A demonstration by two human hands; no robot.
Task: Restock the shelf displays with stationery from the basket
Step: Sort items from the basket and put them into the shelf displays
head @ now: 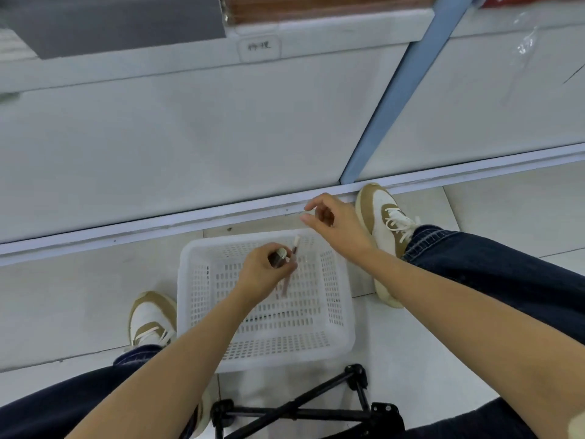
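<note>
In the head view, the person is leaning over a white perforated basket (pixel 266 359) that is lying on the floor (pixel 63 296) at 6 o'clock from the frame's centre, between two tan-and-white shoes (pixel 383 217), with the white shelf (pixel 190 137) front running across at 12 o'clock. The left hand (pixel 262 267) is hovering above the basket's middle, fingers curling tightly around two pens (pixel 286 282), one white-capped and one reddish. The right hand (pixel 332 220) is hanging over the basket's 1 o'clock corner, thumb and forefinger standing apart, the other fingers curling loosely.
</note>
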